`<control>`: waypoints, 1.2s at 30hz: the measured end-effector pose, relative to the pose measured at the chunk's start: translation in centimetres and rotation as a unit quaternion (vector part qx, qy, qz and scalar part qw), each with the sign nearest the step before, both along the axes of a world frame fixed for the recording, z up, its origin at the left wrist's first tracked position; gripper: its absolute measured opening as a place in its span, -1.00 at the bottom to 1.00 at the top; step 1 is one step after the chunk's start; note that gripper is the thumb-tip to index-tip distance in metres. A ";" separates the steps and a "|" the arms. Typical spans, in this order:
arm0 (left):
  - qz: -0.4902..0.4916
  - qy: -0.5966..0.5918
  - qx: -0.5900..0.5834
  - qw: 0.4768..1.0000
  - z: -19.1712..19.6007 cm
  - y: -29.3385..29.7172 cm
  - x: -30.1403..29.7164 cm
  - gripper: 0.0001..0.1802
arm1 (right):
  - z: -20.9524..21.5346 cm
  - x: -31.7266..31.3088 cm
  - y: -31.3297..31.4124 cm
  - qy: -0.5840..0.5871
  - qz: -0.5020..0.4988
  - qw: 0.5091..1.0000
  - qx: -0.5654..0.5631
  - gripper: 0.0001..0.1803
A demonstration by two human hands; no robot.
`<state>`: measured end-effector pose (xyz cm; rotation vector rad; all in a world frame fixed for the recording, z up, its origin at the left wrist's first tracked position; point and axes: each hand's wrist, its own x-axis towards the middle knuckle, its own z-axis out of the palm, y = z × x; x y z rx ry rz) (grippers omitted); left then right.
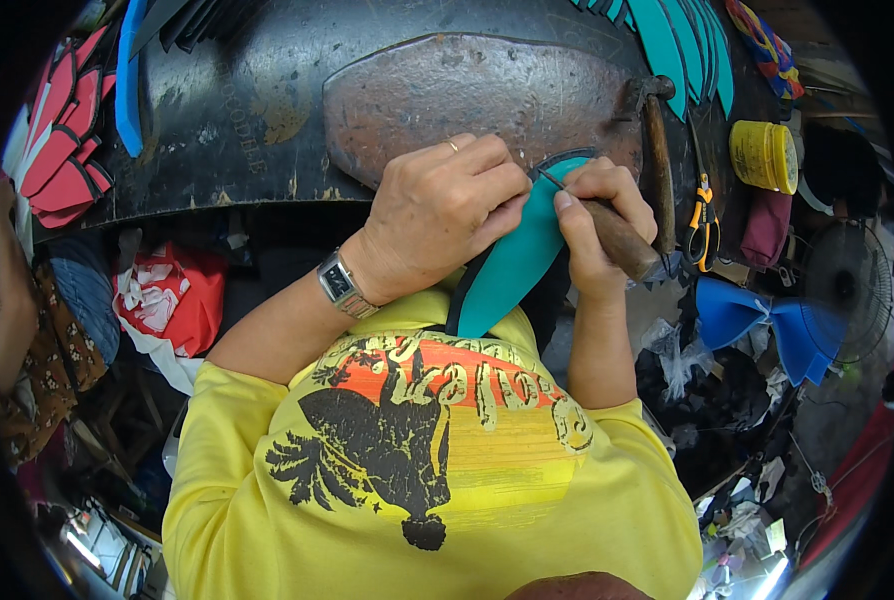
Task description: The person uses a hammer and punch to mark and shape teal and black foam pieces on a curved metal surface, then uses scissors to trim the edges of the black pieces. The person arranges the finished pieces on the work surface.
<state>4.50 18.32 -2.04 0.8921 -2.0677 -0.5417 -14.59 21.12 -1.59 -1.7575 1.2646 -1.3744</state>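
My left hand [445, 205] presses down on a teal piece with a black edge [515, 262] that lies over the front edge of the dark workbench [227, 120]. A ring is on that hand and a wristwatch [344, 284] on its wrist. My right hand [595, 225] grips a wooden-handled tool [622, 240]; its thin metal tip [550, 180] touches the piece's upper edge, right by my left fingertips. Both hands work over a worn brown metal plate [467, 90] set in the bench.
A hammer [657, 160], orange-handled scissors [702, 225] and a yellow tub [764, 155] lie at the right. Teal cut pieces [682, 45] fan out at the top right, red ones [62, 130] at the left, blue ones [767, 325] lower right. Another person's arm [7, 300] shows at far left.
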 end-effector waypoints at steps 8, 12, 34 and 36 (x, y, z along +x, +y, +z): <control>0.010 0.000 0.003 1.000 0.1 0.0 -0.1 -0.85 | 0.1 0.0 -0.2 -0.034 0.005 0.999 0.006 -0.90; 0.012 -0.001 0.003 1.000 0.1 0.0 -0.2 -0.85 | 0.1 -0.2 -0.1 -0.088 0.015 0.996 0.031 -0.90; 0.003 0.014 0.026 1.000 0.3 0.8 0.6 -0.83 | 0.1 0.1 0.0 0.015 0.014 1.000 0.004 -0.89; 0.000 0.001 0.018 1.000 0.2 0.7 0.6 -0.82 | 0.0 -0.1 0.0 -0.024 0.023 0.999 0.013 -0.89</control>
